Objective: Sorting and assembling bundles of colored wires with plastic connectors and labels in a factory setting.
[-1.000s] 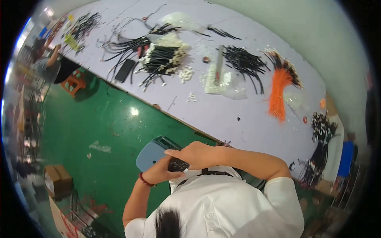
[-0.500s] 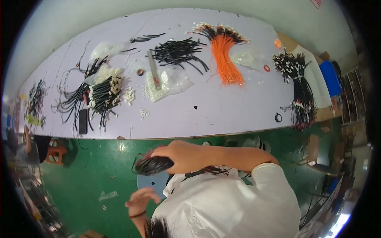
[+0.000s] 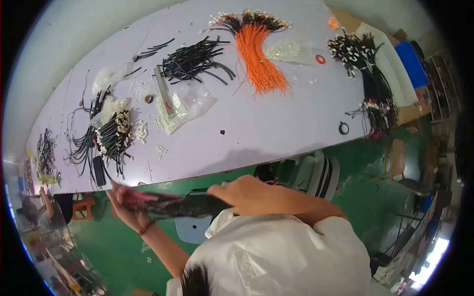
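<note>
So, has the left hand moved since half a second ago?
Yes: it moved left and forward. The left hand is now farther left of the blue stool and nearer the table's edge.

The shirt looks matt cloth, the bag glossy plastic, the tabletop smooth.

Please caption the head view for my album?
Right hand grips a long black wire bundle, left hand at its blurred reddish end.
</note>
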The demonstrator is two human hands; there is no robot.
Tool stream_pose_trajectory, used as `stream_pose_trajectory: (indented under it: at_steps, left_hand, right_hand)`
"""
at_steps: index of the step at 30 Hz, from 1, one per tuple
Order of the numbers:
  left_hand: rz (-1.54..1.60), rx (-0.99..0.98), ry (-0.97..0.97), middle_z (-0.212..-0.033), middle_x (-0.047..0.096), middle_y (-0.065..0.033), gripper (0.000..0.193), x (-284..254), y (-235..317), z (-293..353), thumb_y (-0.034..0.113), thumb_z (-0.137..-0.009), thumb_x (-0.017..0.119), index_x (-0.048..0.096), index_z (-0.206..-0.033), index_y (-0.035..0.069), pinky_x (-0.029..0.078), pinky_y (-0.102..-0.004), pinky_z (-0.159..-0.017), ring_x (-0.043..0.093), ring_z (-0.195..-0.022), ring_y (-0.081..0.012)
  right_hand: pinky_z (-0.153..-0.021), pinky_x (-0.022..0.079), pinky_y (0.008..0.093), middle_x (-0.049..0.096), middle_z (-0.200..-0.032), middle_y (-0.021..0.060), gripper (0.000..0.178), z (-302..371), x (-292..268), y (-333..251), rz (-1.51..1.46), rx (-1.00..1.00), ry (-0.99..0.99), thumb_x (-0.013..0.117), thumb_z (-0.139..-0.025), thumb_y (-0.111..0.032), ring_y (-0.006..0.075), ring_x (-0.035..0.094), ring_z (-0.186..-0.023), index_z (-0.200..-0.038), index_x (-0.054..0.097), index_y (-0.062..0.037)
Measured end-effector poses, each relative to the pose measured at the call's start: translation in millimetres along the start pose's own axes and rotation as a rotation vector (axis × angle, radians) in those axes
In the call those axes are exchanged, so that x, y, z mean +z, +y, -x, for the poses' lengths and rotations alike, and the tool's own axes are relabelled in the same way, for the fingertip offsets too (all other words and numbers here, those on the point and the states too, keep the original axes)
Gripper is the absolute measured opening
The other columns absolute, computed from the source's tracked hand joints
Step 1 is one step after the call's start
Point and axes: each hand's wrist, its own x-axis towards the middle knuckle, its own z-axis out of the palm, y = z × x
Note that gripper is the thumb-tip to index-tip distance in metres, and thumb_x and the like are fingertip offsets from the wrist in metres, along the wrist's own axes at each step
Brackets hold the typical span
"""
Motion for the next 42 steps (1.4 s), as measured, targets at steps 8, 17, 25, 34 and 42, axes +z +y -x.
stream_pose_trajectory:
  at_steps: [8, 17, 25, 34, 42]
  left_hand:
    - [-0.755, 0.133, -0.297, -0.084, 0.050, -0.0007, 0.044, 191, -166, -112, 0.007, -0.088, 0.056, 0.041, -0.129, 0.002, 0.038, -0.0175, -0.054, 0.044, -0.062, -0.0054]
    - [-1.129, -0.345, -0.202, -0.063, 0.056, -0.0015, 0.011, 70, -450, -306, 0.010, -0.079, 0.068, 0.058, -0.080, 0.006, 0.043, -0.0268, -0.047, 0.054, -0.053, -0.0122]
    - [-0.568, -0.600, -0.210, -0.079, 0.061, -0.0096, 0.008, 60, -487, -331, 0.006, -0.083, 0.061, 0.057, -0.086, -0.001, 0.054, -0.0316, -0.075, 0.063, -0.073, -0.0200]
    - [-0.606, -0.507, -0.347, -0.102, 0.064, -0.0096, 0.035, 64, -542, -403, -0.005, -0.070, 0.057, 0.059, -0.104, -0.001, 0.045, -0.0225, -0.075, 0.060, -0.087, -0.0156]
    - [-0.916, -0.165, -0.355, -0.087, 0.063, -0.0021, 0.041, 17, -541, -454, -0.007, -0.065, 0.058, 0.057, -0.105, 0.005, 0.045, -0.0230, -0.067, 0.058, -0.077, -0.0108]
  right_hand:
    - [-0.068, 0.046, 0.0457, 0.060, -0.080, 0.0232, 0.041, 31, -50, 126, -0.136, 0.233, 0.277, 0.062, -0.072, -0.008, 0.0400, 0.059, -0.080, -0.109, 0.047, -0.0006]
    - [-0.064, 0.046, 0.0401, 0.060, -0.074, 0.0200, 0.032, -19, -46, 328, -0.471, 0.458, 0.456, 0.061, -0.074, -0.015, 0.0330, 0.060, -0.071, -0.100, 0.053, 0.0021]
    - [-0.062, 0.045, 0.0402, 0.057, -0.072, 0.0201, 0.027, -14, -68, 358, -0.609, 0.456, 0.531, 0.062, -0.075, -0.018, 0.0332, 0.059, -0.068, -0.094, 0.053, -0.0011]
    - [-0.062, 0.046, 0.0376, 0.058, -0.071, 0.0161, 0.033, -58, -43, 338, -0.586, 0.672, 0.488, 0.064, -0.076, -0.022, 0.0287, 0.059, -0.068, -0.098, 0.053, 0.0002]
    - [-0.066, 0.048, 0.0469, 0.061, -0.076, 0.0239, 0.033, -85, -38, 329, -0.379, 0.719, 0.572, 0.062, -0.077, -0.022, 0.0419, 0.060, -0.075, -0.100, 0.051, -0.0011]
